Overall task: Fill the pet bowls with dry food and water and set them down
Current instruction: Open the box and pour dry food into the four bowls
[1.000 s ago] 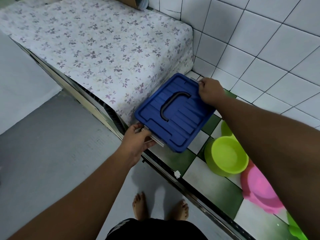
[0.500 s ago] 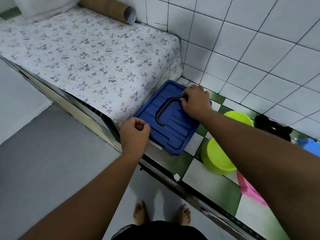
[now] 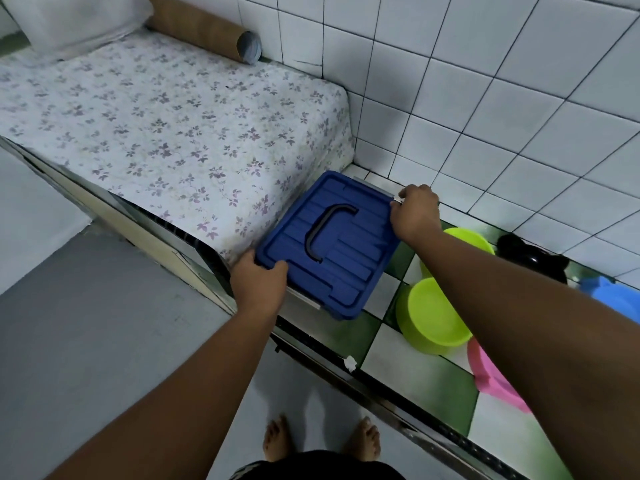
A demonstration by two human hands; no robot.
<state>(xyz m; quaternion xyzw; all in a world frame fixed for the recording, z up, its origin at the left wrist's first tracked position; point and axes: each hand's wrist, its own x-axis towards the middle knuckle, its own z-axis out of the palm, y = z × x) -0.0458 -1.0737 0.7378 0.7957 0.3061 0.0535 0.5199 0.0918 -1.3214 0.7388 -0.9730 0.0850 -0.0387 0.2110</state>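
Head view: we grip a blue lid (image 3: 349, 258) lying flat, and whatever it covers is hidden from us. Our left hand (image 3: 258, 285) curls over its near corner. Our right hand (image 3: 415, 213) curls over the far edge, beside a grey clip (image 3: 375, 187). A dark handle (image 3: 323, 230) lies flat between the two grips. Right of the right hand, bowls stand on the green-and-white floor (image 3: 391, 355). The nearer lime bowl (image 3: 433, 317) is empty, while our forearm partly covers the farther lime bowl (image 3: 467, 239) and a pink bowl (image 3: 491, 375). A blue bowl (image 3: 613, 299) sits at the frame edge. Left of the left hand, a flowered cloth (image 3: 156, 133) touches the lid.
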